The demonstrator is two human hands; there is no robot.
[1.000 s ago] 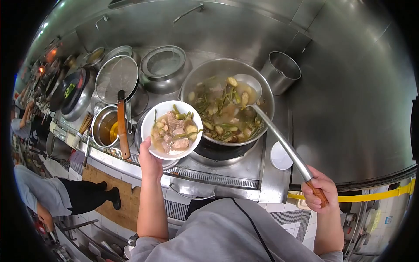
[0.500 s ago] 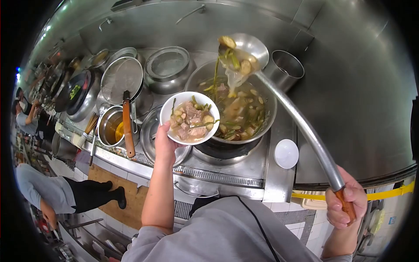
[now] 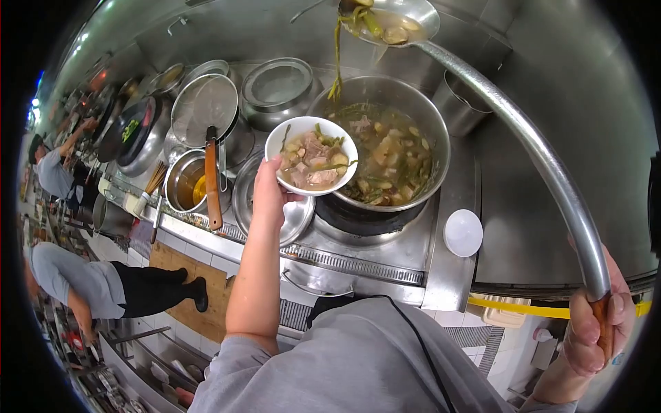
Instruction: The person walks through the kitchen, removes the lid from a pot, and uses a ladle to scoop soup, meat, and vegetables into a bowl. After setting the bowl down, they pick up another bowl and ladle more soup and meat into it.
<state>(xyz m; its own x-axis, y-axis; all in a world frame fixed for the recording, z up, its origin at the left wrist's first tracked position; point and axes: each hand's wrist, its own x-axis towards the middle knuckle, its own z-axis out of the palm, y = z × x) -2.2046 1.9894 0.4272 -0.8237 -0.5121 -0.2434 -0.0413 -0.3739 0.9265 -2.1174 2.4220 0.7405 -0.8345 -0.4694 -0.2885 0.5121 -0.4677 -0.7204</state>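
A white bowl (image 3: 342, 138) with meat chunks, pale slices and green stalks is in my left hand (image 3: 270, 189), fingers under its left and lower edge. The bowl overlaps the front left rim of a big metal pot (image 3: 443, 151) of soup. My right hand (image 3: 597, 330) is wrapped round the wooden end of a long ladle. High above the back of the pot, the ladle's metal scoop (image 3: 423, 15) holds broth, slices and green stalks, with long stalks hanging over its left edge.
An empty white bowl (image 3: 463, 233) rests right of the pot. To the left are a strainer (image 3: 204, 110), a pot of yellow liquid (image 3: 186, 180), a lidded pot (image 3: 278, 82) and a wok (image 3: 146, 131). Two people in grey shirts (image 3: 76, 275) are at far left. A metal container (image 3: 460, 103) stands behind right.
The ladle has risen and moved toward the back, while my right hand has shifted right and down. Liquid no longer pours heavily from the scoop. The held bowl appears slightly farther right and higher.
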